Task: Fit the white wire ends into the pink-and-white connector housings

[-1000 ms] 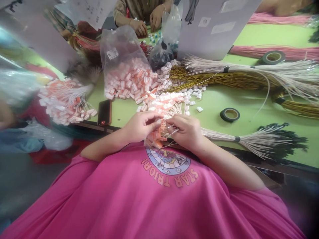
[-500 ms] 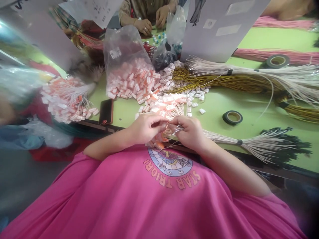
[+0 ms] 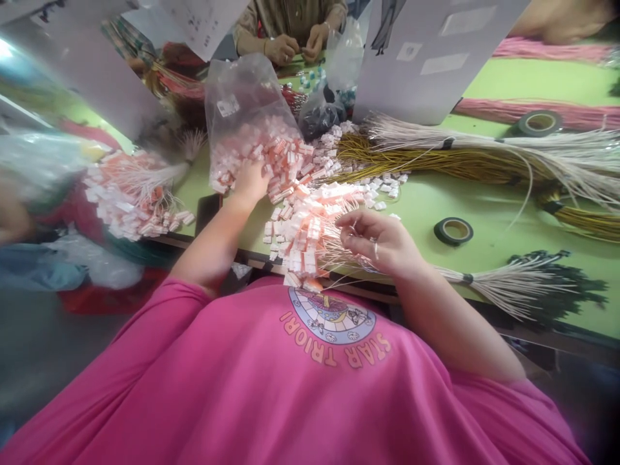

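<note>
My left hand reaches into the pile of white and orange plastic connectors at the mouth of a clear plastic bag. Its fingertips are hidden among the pieces. My right hand, with a ring on one finger, hovers over a bundle of thin white wires. Its fingers are loosely curved and apart, and I see nothing between them. Connectors fitted to wire ends lie heaped at the table edge, left of my right hand.
At left lies another heap of wired connectors, beside a phone partly behind my left arm. Black tape, white wires and yellow wires lie on the right. Across the table, a co-worker's hands handle small parts.
My left hand has left my right hand and moved forward and left into the loose connectors. My right hand has shifted slightly right, and its fingers have loosened.
</note>
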The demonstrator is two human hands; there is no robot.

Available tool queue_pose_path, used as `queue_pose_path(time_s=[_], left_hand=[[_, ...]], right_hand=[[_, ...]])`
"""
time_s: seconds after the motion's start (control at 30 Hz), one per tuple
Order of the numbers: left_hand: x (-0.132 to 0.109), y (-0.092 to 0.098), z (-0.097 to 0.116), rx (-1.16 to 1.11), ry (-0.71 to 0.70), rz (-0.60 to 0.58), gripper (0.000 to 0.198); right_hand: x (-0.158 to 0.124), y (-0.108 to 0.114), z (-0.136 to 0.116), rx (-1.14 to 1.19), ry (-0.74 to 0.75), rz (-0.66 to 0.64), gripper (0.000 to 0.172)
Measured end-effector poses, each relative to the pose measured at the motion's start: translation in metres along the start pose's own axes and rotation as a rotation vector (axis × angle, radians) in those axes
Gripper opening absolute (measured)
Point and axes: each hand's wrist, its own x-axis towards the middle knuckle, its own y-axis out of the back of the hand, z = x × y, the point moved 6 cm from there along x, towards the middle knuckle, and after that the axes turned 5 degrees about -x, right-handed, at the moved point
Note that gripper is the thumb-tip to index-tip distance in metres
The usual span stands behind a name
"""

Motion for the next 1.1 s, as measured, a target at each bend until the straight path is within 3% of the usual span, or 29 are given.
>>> queue_pose_path(time_s=[0.1, 0.23, 0.33, 0.4, 0.57, 0.63, 0.87, 1.1], left_hand=[[0.003, -0.007, -0.005, 0.163, 0.004, 0.076, 0.008], [-0.005, -0.01, 0.004, 0.141, -0.01, 0.041, 0.007], [-0.023, 0.004, 0.023, 0.001, 0.029, 0.111, 0.009], [-0.048, 0.015, 0.05, -0.181, 0.023, 0.114, 0.018], [-0.126, 0.017, 0.136, -0.719, 0.003, -0.332, 0.023], [-0.142, 0.017, 0.15, -0.767, 0.042, -0.389, 0.02], [-0.138, -0.008, 0.141, -0.765, 0.081, -0.503, 0.026], [-0.145, -0.011, 0.142, -0.755, 0.101, -0.483, 0.019]], right_hand=[[0.001, 0.003, 0.001, 0.033, 0.01, 0.056, 0.004], [0.003, 0.002, 0.003, -0.056, 0.032, 0.098, 0.009], [0.004, -0.001, 0.007, -0.118, -0.005, 0.101, 0.009], [0.004, -0.002, 0.008, -0.15, -0.045, 0.112, 0.01], [0.002, -0.005, 0.008, -0.163, -0.128, 0.096, 0.012], [0.001, -0.005, 0.009, -0.169, -0.155, 0.12, 0.012], [-0.001, -0.007, 0.002, -0.219, -0.026, 0.147, 0.005], [-0.001, -0.009, 0.002, -0.221, -0.025, 0.125, 0.012]])
